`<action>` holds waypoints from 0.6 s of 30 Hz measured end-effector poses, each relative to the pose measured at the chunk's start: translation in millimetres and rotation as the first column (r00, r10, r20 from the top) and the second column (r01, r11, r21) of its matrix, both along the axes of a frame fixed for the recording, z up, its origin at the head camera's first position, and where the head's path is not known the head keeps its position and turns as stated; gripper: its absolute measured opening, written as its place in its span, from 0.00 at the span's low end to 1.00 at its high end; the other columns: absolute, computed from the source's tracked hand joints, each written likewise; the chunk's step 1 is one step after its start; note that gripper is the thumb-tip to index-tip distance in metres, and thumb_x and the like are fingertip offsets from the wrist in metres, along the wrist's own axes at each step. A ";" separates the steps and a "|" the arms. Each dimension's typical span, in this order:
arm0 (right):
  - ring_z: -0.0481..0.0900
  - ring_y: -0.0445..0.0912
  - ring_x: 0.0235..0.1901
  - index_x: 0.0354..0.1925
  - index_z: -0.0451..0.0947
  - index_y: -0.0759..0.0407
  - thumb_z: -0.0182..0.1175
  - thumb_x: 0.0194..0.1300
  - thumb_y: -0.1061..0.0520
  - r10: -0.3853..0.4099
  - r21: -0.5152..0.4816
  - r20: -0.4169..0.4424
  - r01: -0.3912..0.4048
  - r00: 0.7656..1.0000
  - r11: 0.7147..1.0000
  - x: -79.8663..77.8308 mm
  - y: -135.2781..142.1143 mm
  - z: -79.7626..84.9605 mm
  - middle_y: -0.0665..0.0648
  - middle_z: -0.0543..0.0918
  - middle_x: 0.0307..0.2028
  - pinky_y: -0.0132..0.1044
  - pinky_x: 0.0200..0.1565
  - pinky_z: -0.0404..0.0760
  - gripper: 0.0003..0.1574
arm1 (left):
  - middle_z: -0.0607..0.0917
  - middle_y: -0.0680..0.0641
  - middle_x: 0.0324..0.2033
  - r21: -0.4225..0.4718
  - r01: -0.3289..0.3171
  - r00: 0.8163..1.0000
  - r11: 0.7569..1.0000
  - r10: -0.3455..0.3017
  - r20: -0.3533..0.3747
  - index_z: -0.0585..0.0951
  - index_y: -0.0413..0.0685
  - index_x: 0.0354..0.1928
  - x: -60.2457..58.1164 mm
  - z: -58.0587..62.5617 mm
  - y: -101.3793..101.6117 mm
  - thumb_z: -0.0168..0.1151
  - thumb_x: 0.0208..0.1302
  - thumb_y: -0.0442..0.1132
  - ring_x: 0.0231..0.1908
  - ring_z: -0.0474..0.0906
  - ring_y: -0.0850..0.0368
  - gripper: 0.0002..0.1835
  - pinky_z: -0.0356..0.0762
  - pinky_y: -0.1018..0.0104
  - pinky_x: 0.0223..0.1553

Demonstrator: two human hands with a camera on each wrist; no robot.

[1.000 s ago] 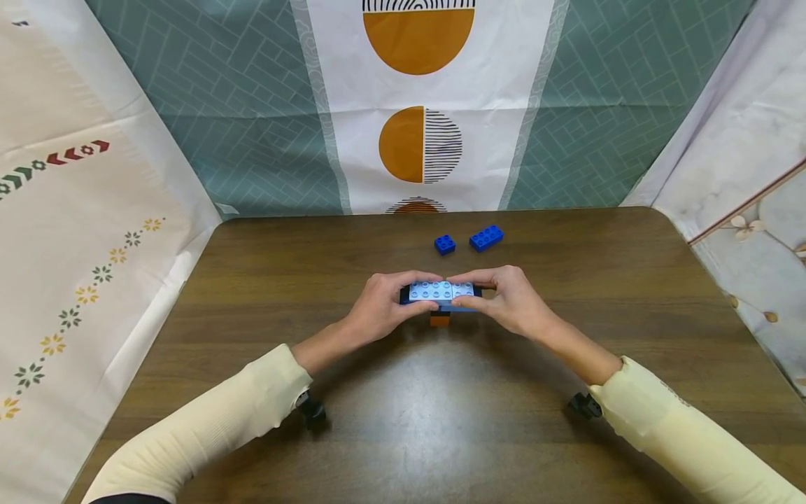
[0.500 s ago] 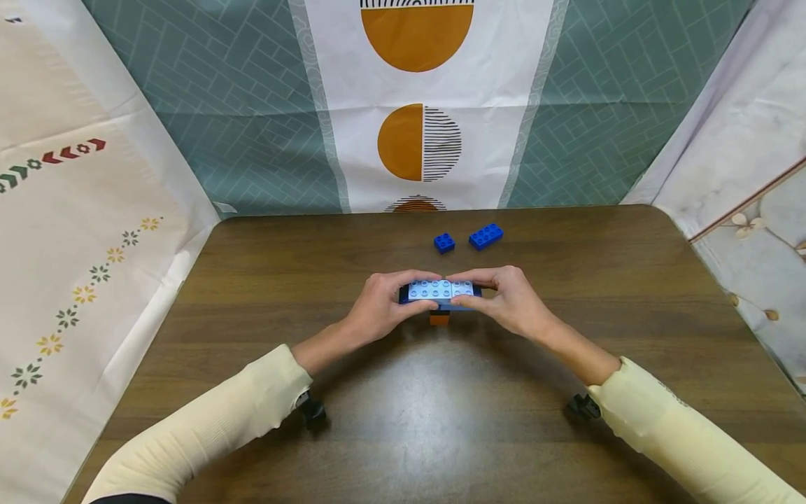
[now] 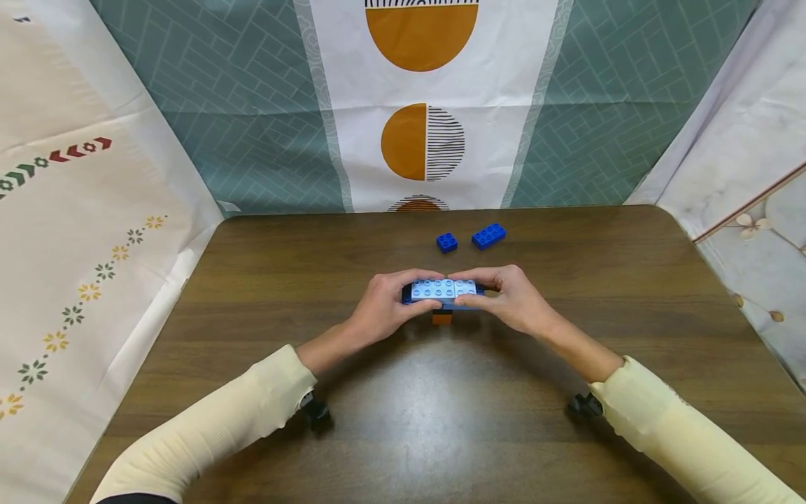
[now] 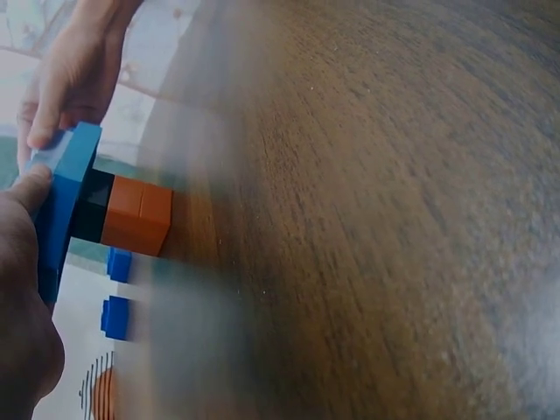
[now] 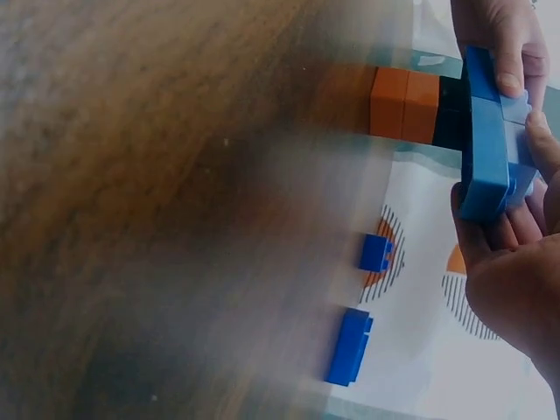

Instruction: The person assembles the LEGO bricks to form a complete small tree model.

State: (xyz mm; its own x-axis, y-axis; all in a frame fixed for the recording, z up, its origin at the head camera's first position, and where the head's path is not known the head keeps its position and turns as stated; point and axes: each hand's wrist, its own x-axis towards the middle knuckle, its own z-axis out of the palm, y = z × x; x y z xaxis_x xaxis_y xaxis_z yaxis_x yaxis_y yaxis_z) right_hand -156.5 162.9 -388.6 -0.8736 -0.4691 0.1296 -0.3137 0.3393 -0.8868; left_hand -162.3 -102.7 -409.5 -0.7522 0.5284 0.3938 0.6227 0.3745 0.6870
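Note:
A stack of toy building bricks stands on the table, with orange bricks (image 5: 404,105) at its base and a dark brick (image 5: 451,114) above them. A wider layer of blue bricks (image 5: 486,153) spreads over that narrow column. On top, a long light-blue brick (image 3: 432,290) and a shorter light-blue brick (image 3: 464,288) sit end to end. My left hand (image 3: 385,302) grips the long light-blue brick between thumb and fingers. From the other end, my right hand (image 3: 513,301) pinches the short light-blue brick, its thumb on the near side and fingers on the far side.
Behind the stack, a small blue brick (image 3: 447,243) and a longer blue brick (image 3: 488,236) lie on the wooden table (image 3: 302,252). Patterned cloth hangs (image 3: 271,140) past the table's far edge. Printed sheets border the left and right sides.

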 end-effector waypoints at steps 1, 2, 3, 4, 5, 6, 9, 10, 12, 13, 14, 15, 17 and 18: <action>0.85 0.51 0.45 0.61 0.87 0.60 0.75 0.68 0.59 0.008 0.007 0.012 -0.009 1.000 1.000 -1.0 0.7 0.6 0.58 0.89 0.54 0.36 0.43 0.86 0.24 | 0.89 0.49 0.55 -0.001 -0.001 1.000 1.000 0.001 0.001 0.86 0.49 0.62 0.3 0.4 0.0 0.76 0.69 0.42 0.39 0.83 0.61 0.21 0.83 0.67 0.42; 0.85 0.52 0.44 0.61 0.86 0.60 0.75 0.68 0.59 0.017 0.013 0.029 -0.017 0.999 1.000 -2.4 1.9 1.0 0.58 0.89 0.54 0.34 0.42 0.85 0.24 | 0.89 0.48 0.55 -0.001 0.000 1.000 1.000 0.000 0.002 0.86 0.49 0.62 0.5 0.7 0.0 0.76 0.69 0.42 0.39 0.83 0.60 0.21 0.83 0.67 0.42; 0.85 0.52 0.43 0.62 0.86 0.60 0.74 0.68 0.58 0.029 0.021 0.044 -0.029 0.999 0.999 -4.1 3.3 1.8 0.58 0.89 0.53 0.33 0.42 0.85 0.25 | 0.89 0.48 0.55 -0.001 0.000 1.000 1.000 0.000 0.004 0.86 0.49 0.62 0.7 1.0 0.1 0.76 0.69 0.42 0.39 0.83 0.60 0.21 0.83 0.67 0.42; 0.84 0.52 0.43 0.62 0.86 0.60 0.74 0.69 0.58 0.038 0.031 0.058 -0.040 0.998 0.999 -6.0 5.3 2.9 0.58 0.89 0.54 0.33 0.42 0.85 0.25 | 0.89 0.48 0.55 -0.003 0.000 1.000 1.000 0.000 0.004 0.86 0.49 0.62 0.9 1.4 0.1 0.75 0.69 0.42 0.39 0.83 0.60 0.21 0.83 0.67 0.42; 0.85 0.52 0.43 0.63 0.85 0.61 0.73 0.70 0.57 0.046 0.037 0.071 -0.049 0.996 0.998 -8.3 7.6 4.0 0.58 0.89 0.54 0.33 0.43 0.85 0.25 | 0.89 0.48 0.55 -0.004 0.001 1.000 1.000 -0.001 0.005 0.86 0.49 0.62 1.1 1.7 0.2 0.75 0.69 0.42 0.40 0.83 0.60 0.21 0.83 0.67 0.42; 0.86 0.51 0.45 0.64 0.84 0.62 0.72 0.72 0.57 0.053 0.032 0.086 -0.056 0.995 0.998 -10.7 10.1 5.2 0.59 0.89 0.55 0.33 0.44 0.85 0.25 | 0.89 0.48 0.55 -0.007 0.001 1.000 1.000 -0.001 0.004 0.86 0.49 0.62 1.2 2.0 0.2 0.75 0.69 0.42 0.40 0.83 0.60 0.21 0.83 0.67 0.42; 0.88 0.49 0.52 0.67 0.81 0.63 0.67 0.76 0.56 0.039 0.001 0.087 -0.039 0.995 0.999 -21.0 18.7 7.6 0.60 0.87 0.59 0.32 0.51 0.85 0.25 | 0.89 0.47 0.56 -0.013 -0.001 1.000 1.000 0.001 0.007 0.86 0.48 0.62 1.1 2.7 0.6 0.75 0.69 0.43 0.41 0.83 0.58 0.22 0.84 0.66 0.44; 0.88 0.49 0.54 0.67 0.80 0.63 0.66 0.77 0.55 0.019 -0.012 0.074 -0.018 0.997 1.000 -25.4 21.7 7.7 0.60 0.86 0.60 0.32 0.53 0.84 0.26 | 0.89 0.47 0.56 -0.015 -0.001 1.000 1.000 0.001 0.008 0.86 0.48 0.63 1.1 2.9 0.6 0.76 0.69 0.43 0.42 0.83 0.58 0.22 0.84 0.65 0.45; 0.86 0.49 0.59 0.69 0.79 0.62 0.66 0.78 0.54 -0.044 -0.056 0.056 0.047 0.997 0.997 -35.3 27.0 7.3 0.60 0.86 0.62 0.31 0.56 0.83 0.27 | 0.89 0.47 0.56 -0.020 -0.006 1.000 1.000 0.006 0.009 0.86 0.48 0.62 1.0 3.3 0.6 0.76 0.69 0.43 0.43 0.84 0.58 0.22 0.84 0.64 0.47; 0.85 0.50 0.60 0.69 0.79 0.61 0.66 0.77 0.53 -0.083 -0.070 0.044 0.086 0.996 0.994 -40.7 29.6 6.6 0.60 0.85 0.62 0.30 0.57 0.82 0.27 | 0.89 0.47 0.56 -0.022 -0.008 1.000 1.000 0.008 0.009 0.86 0.48 0.63 1.0 3.5 0.6 0.76 0.68 0.43 0.43 0.84 0.58 0.22 0.84 0.64 0.48; 0.84 0.51 0.62 0.70 0.79 0.59 0.67 0.77 0.53 -0.123 -0.087 0.040 0.126 0.992 0.988 -46.0 32.1 5.6 0.59 0.85 0.63 0.29 0.58 0.81 0.28 | 0.89 0.47 0.57 -0.024 -0.009 1.000 1.000 0.009 0.009 0.86 0.49 0.63 1.1 3.7 0.6 0.76 0.68 0.44 0.43 0.84 0.58 0.22 0.84 0.63 0.48; 0.82 0.53 0.64 0.71 0.78 0.58 0.67 0.76 0.52 -0.159 -0.100 0.037 0.162 0.987 0.982 -51.2 34.5 4.5 0.59 0.84 0.65 0.30 0.60 0.80 0.30 | 0.89 0.47 0.57 -0.026 -0.010 1.000 1.000 0.011 0.010 0.86 0.49 0.63 1.0 3.7 0.5 0.76 0.68 0.44 0.43 0.84 0.58 0.22 0.84 0.63 0.48; 0.77 0.55 0.69 0.75 0.74 0.57 0.69 0.75 0.53 -0.216 -0.120 0.049 0.220 0.975 0.968 -61.8 38.8 2.3 0.57 0.80 0.69 0.34 0.65 0.78 0.35 | 0.89 0.47 0.57 -0.032 -0.014 1.000 0.999 0.014 0.009 0.86 0.49 0.63 1.2 3.8 0.3 0.76 0.68 0.44 0.43 0.84 0.57 0.23 0.84 0.62 0.48; 0.74 0.55 0.72 0.77 0.71 0.57 0.70 0.74 0.53 -0.235 -0.115 0.052 0.240 0.971 0.964 -66.8 41.1 1.0 0.58 0.77 0.72 0.37 0.67 0.76 0.38 | 0.89 0.47 0.57 -0.034 -0.015 1.000 0.999 0.015 0.009 0.86 0.48 0.63 1.3 3.9 0.1 0.76 0.68 0.44 0.43 0.84 0.57 0.23 0.84 0.63 0.48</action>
State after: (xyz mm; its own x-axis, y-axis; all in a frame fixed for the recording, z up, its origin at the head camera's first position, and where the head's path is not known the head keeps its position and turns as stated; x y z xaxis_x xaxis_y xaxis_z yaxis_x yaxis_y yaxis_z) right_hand -223.4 204.0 -387.6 -0.9633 -0.2308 0.1373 -0.2031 0.2913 -0.9348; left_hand -161.0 -102.6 -405.6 -0.7636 0.5300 0.3689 0.6105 0.4065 0.6797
